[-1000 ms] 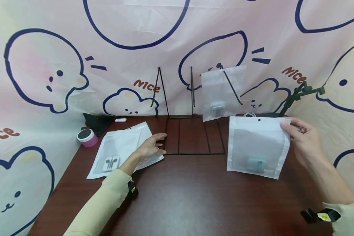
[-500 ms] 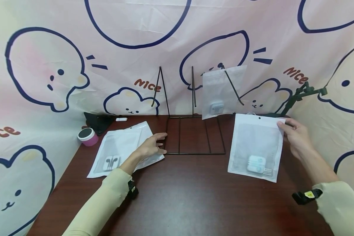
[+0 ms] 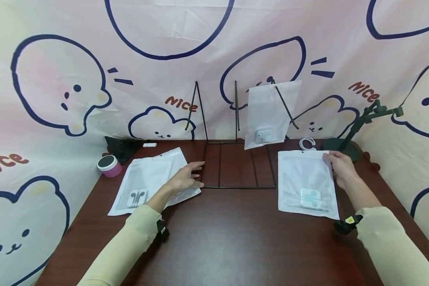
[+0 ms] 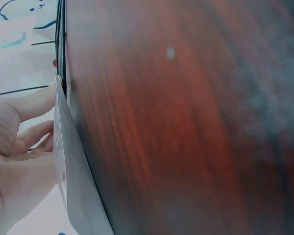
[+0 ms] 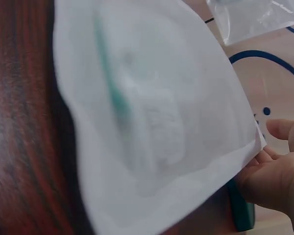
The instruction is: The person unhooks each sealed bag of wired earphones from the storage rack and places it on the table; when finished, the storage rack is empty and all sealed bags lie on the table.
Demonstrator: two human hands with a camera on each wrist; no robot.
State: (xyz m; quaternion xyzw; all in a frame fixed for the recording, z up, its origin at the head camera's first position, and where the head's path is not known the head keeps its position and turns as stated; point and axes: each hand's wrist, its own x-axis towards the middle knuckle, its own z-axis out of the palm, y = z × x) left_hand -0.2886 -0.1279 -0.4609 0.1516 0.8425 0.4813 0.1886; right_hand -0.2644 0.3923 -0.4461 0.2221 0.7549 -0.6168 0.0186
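My right hand (image 3: 343,169) pinches the upper right corner of a white zip bag (image 3: 304,171) over the right of the table. Through the bag's clear front shows a square white earphone case (image 3: 311,198) with pale green marks. My left hand (image 3: 182,178) lies over the right side of two overlapping white bags (image 3: 151,169), fingers spread, fingertips at the left edge of a black wire rack (image 3: 219,171). Earphones (image 3: 137,197) show in the top bag of the pair. Another bag (image 3: 271,111) hangs on the rack's right-hand prong.
A green lamp stand (image 3: 352,135) and a coiled white cable (image 3: 307,143) are behind the right-hand bag. At the back left sit a pink jar (image 3: 109,167), a black object (image 3: 123,147) and a small white piece (image 3: 149,145). A printed cloth hangs behind the table.
My right hand has moved left, and the top of its bag has lowered, uncovering the cable and lamp base. The bag's front now shows its contents more clearly. My left hand stays at the rack.
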